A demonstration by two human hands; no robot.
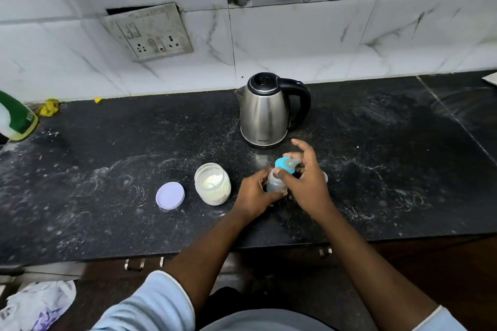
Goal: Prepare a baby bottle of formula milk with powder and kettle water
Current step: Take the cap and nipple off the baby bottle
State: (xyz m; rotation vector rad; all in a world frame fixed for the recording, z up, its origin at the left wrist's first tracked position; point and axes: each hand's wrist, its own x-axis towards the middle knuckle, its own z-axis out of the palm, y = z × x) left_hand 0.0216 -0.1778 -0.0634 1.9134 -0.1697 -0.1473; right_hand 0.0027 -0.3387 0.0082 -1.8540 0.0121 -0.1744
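Holding: our left hand (pixel 254 193) wraps one bottle (pixel 275 183) mid-counter (pixel 107 196), near its front edge.
Right hand (pixel 304 183): fingers pinch one blue teat cap (pixel 285 165), tilted at the bottle's mouth.
Jars: one (pixel 212 187), open, powder inside.
Lids: one (pixel 170 195), left of jar.
Kettles: one (pixel 265 111), toward the back edge.

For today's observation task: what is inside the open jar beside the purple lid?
The open jar holds pale, cream-coloured powder, heaped higher against its far wall. Whether a scoop lies buried in the powder cannot be seen. Its purple lid lies on the counter to its left.
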